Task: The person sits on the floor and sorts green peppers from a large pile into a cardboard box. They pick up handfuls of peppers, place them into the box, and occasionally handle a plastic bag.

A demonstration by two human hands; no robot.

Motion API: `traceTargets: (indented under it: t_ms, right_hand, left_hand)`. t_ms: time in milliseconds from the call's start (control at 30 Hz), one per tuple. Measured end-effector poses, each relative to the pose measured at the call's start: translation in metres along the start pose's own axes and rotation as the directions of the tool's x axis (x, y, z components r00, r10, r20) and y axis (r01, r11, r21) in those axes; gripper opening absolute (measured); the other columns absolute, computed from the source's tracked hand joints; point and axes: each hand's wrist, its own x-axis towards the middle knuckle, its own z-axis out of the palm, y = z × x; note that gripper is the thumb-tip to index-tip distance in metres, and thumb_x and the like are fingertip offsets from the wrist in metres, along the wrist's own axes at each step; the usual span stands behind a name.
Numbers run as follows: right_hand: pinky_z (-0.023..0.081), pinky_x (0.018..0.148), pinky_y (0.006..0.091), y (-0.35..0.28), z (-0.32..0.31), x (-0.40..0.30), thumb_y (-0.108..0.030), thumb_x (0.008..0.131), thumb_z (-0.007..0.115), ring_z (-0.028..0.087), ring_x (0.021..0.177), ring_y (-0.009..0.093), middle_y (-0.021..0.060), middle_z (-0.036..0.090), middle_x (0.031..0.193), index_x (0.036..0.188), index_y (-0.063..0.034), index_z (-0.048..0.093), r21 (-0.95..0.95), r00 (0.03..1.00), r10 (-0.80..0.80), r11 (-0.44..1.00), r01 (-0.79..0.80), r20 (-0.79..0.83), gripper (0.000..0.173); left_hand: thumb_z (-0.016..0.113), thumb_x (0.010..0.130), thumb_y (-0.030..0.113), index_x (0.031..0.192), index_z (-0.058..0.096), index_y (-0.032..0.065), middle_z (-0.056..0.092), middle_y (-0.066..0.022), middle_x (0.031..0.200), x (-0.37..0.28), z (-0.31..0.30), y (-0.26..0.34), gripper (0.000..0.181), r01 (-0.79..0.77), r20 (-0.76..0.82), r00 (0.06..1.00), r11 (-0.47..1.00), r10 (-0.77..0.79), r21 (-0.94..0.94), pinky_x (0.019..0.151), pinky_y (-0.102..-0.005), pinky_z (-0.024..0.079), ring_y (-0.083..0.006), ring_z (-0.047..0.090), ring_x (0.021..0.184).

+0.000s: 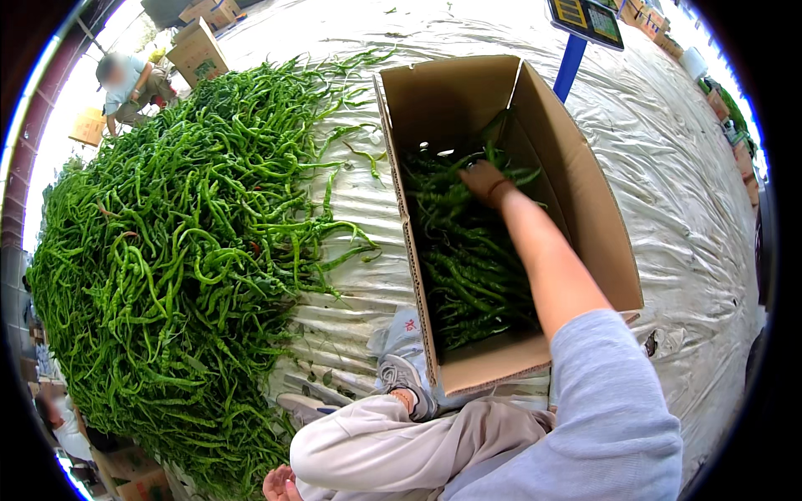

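Note:
My right hand (pixel 484 180) reaches down into an open cardboard box (pixel 601 206), among long green chili peppers (pixel 476 282). Blur and shadow hide its fingertips, so a grip on any pepper cannot be made out. Peppers cover the bottom of the box, many lying lengthwise in its near half. My left hand (pixel 282 485) is at the bottom edge beside my knee, partly cut off, fingers curled. Just past it lies the near end of a large heap of green chili peppers (pixel 188 250), which spreads across the left side.
A pale plastic sheet (pixel 689 188) covers the ground. Behind the box's far right corner rises a scale display on a blue post (pixel 569 69). A plastic bag (pixel 401 335) lies by my shoe (pixel 407 385). Another person (pixel 128 84) crouches beyond the heap near cardboard boxes (pixel 197 53).

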Motion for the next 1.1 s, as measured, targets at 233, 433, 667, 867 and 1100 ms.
traceTargets:
  t_ms: [233,433,667,867,1100]
  right_hand:
    - [0.012,0.102,0.0450,-0.017,0.030,-0.013,-0.004,0.062,0.061,0.012,0.127,0.029,0.0087,0.017,0.137,0.133,-0.0124,0.010,0.269,0.984,0.143,0.957,-0.110,-0.108,0.088]
    - [0.009,0.103,0.0432,-0.039,0.037,-0.027,-0.011,0.070,0.057,-0.003,0.129,0.027,0.0099,-0.002,0.140,0.135,-0.0125,0.000,0.268,0.934,0.314,0.897,-0.351,0.173,0.087]
    - [0.023,0.101,0.0350,0.009,-0.006,-0.015,-0.012,0.070,0.049,0.015,0.126,0.030,0.0179,0.003,0.138,0.133,-0.0059,0.007,0.293,0.936,-0.017,0.951,-0.093,0.352,0.076]
    - [0.039,0.089,0.0295,0.049,-0.158,-0.084,0.002,0.072,0.042,0.051,0.101,0.022,0.0133,0.052,0.110,0.112,-0.0011,0.048,0.735,0.938,0.016,0.625,0.262,-0.347,0.041]
    - [0.044,0.073,0.0261,-0.029,-0.276,-0.252,-0.002,0.080,0.046,0.054,0.072,0.015,0.0087,0.056,0.091,0.107,-0.0034,0.050,0.557,0.558,0.061,-0.034,0.829,-0.827,0.028]
  left_hand:
    - [0.048,0.082,0.004,0.107,0.045,-0.0018,0.055,-0.0119,0.101,0.015,0.006,-0.005,0.026,0.026,0.017,0.999,0.992,-0.028,0.125,0.080,-0.0284,0.042,-0.0173,0.052,0.091]
    - [0.047,0.083,0.003,0.103,0.047,-0.0021,0.056,-0.0127,0.098,0.024,0.031,0.007,0.021,-0.025,0.020,0.999,1.000,0.026,-0.014,0.079,-0.0281,0.042,-0.0176,0.053,0.087]
    - [0.044,0.083,0.001,0.104,0.046,-0.0046,0.056,-0.0155,0.098,0.001,0.007,0.033,0.021,-0.243,0.075,0.969,0.966,0.237,0.087,0.079,-0.0291,0.045,-0.0203,0.055,0.087]
    - [0.043,0.085,0.004,0.102,0.047,-0.0048,0.055,-0.0151,0.098,-0.040,-0.035,0.035,0.020,-0.279,-0.112,0.953,0.960,0.281,0.031,0.079,-0.0274,0.045,-0.0190,0.055,0.085]
    - [0.048,0.082,0.003,0.100,0.052,-0.0048,0.057,-0.0141,0.098,-0.087,-0.057,0.037,0.020,-0.441,-0.013,0.895,0.891,0.445,0.107,0.077,-0.0277,0.044,-0.0198,0.055,0.087]
